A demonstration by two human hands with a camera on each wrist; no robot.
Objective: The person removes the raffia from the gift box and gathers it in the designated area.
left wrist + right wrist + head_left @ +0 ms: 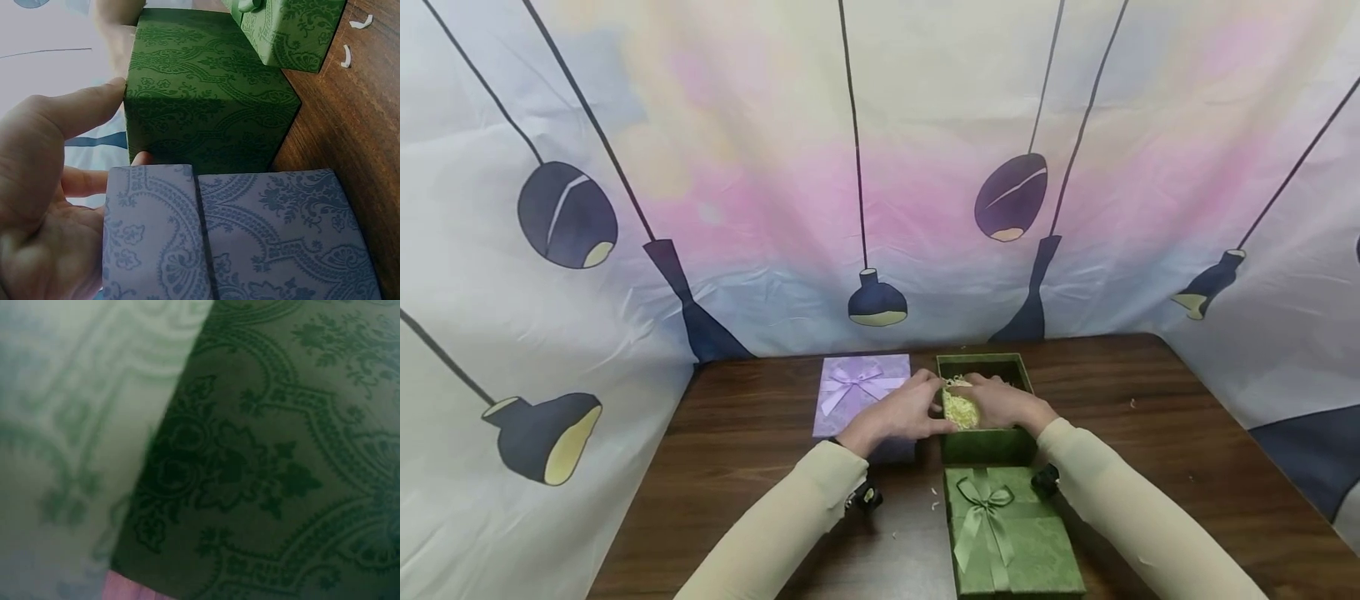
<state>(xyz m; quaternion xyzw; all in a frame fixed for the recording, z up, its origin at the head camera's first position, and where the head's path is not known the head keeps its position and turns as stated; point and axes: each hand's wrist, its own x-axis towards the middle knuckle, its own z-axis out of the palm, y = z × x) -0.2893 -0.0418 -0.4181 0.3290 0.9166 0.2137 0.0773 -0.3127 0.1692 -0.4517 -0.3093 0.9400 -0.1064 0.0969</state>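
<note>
A green patterned box (988, 447) stands lidless, with pale yellow shredded paper (961, 408) on its left side inside. My left hand (910, 408) holds the box's left edge, thumb on the rim near the front corner; in the left wrist view one fingertip (142, 158) shows against the green wall. Inside the box my right hand (1000, 402) reaches to the shredded paper, its fingertips hidden. Only green patterned surfaces (250, 462) appear close up in the right wrist view.
A lilac gift box (850, 417) with a bow stands left of the green box, beneath my left hand. In front lies a green lid-like box top (1015, 533) with a ribbon bow. Paper shreds dot the wooden table (715, 500). A printed curtain (775, 208) hangs behind.
</note>
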